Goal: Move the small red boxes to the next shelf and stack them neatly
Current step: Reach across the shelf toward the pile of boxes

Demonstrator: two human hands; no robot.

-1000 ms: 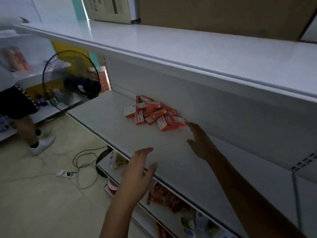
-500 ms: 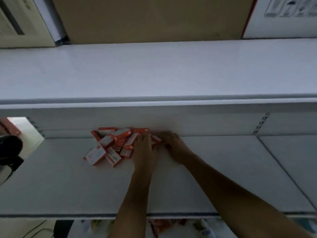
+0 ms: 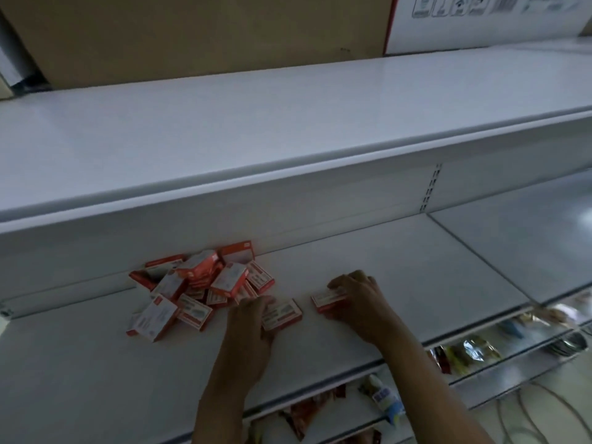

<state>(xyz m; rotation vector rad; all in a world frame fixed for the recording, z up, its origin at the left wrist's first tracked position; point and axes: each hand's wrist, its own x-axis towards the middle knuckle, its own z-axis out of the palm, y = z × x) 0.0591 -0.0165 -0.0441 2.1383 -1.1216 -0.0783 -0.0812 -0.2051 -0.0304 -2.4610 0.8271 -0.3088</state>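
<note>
on a smooth white metal shelf (image 3: 368, 257), left hand (image 3: 248, 318) and right hand (image 3: 358, 299) each pinch a flat red-and-white cardboard box (image 3: 283, 313), beside a jumbled pile (image 3: 198, 283).

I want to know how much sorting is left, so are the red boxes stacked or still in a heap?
In a heap. The red boxes lie jumbled at mixed angles, some leaning; only two lie flat apart from it, one under each hand.

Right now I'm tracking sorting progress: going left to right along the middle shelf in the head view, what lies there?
Pile of red boxes → left hand on a red box → second red box under the right hand → shelf divider.
</note>
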